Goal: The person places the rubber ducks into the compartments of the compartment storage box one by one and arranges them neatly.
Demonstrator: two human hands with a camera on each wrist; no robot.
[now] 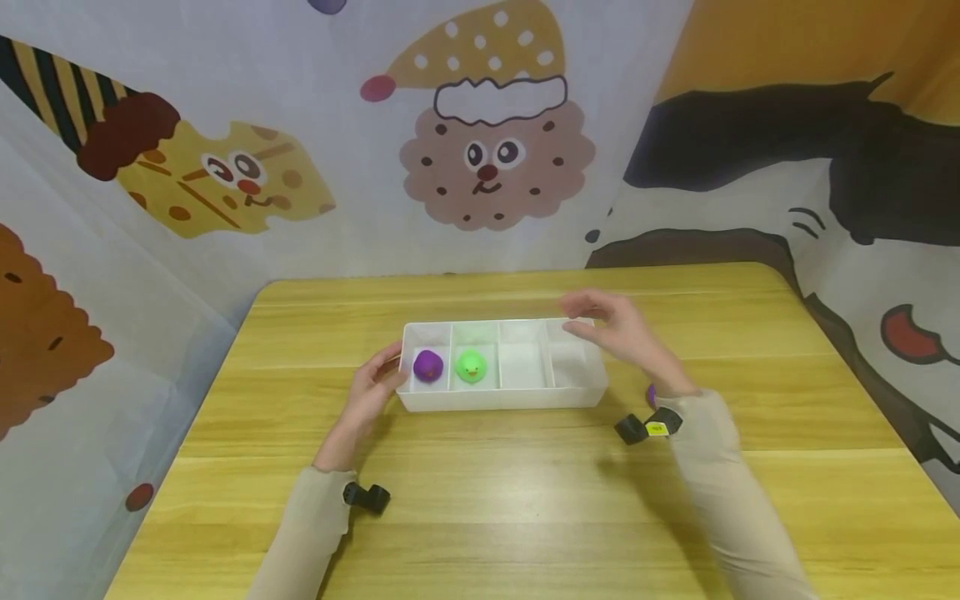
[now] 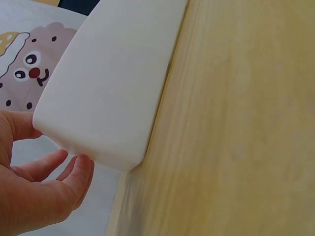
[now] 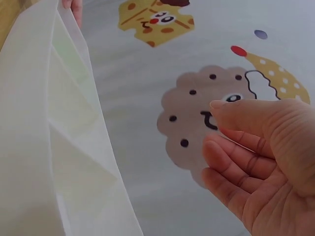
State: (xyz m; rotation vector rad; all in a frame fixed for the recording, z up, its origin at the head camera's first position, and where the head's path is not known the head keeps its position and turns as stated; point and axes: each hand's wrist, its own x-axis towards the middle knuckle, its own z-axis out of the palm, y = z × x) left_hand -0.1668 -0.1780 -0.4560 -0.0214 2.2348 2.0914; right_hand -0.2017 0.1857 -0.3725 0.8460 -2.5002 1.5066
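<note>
Beige cloth sleeves [image 1: 300, 533]: nearest, on the near side of the long white plastic four-compartment tray [image 1: 502, 401], one toward its left end, one toward its right.
Small black wrist devices [image 1: 367, 497]: at the cuffs, one left of the tray's middle on its near side, the other near its right end and bearing a yellow label.
Yellowish wood-grain table [image 1: 487, 500]: under the tray and reaching past it on every side.
Purple piece [image 1: 651, 396]: just right of the tray, mostly hidden by the right wrist; its shape cannot be told.
Bare left hand [image 1: 372, 385]: clamped on the tray's left end, thumb and bent fingers touching its rim and end wall.
Tray: flat on the table between the hands, compartments facing up.
Round purple toy [image 1: 427, 366]: inside the tray's leftmost compartment, just beside the left hand and well apart from the right.
Round bright-green toy with a small orange beak [image 1: 471, 366]: inside the tray's second compartment from the left, one divider farther from the left hand.
Bare right hand [image 1: 611, 325]: by the tray's far right corner, fingers loosely bent, thumb and fingertips apart with a gap between.
Pale printed cloth [image 1: 360, 250]: beyond the tray, showing a pinkish biscuit figure [image 1: 487, 192] and, farther left, a yellow cheese figure [image 1: 217, 196].
</note>
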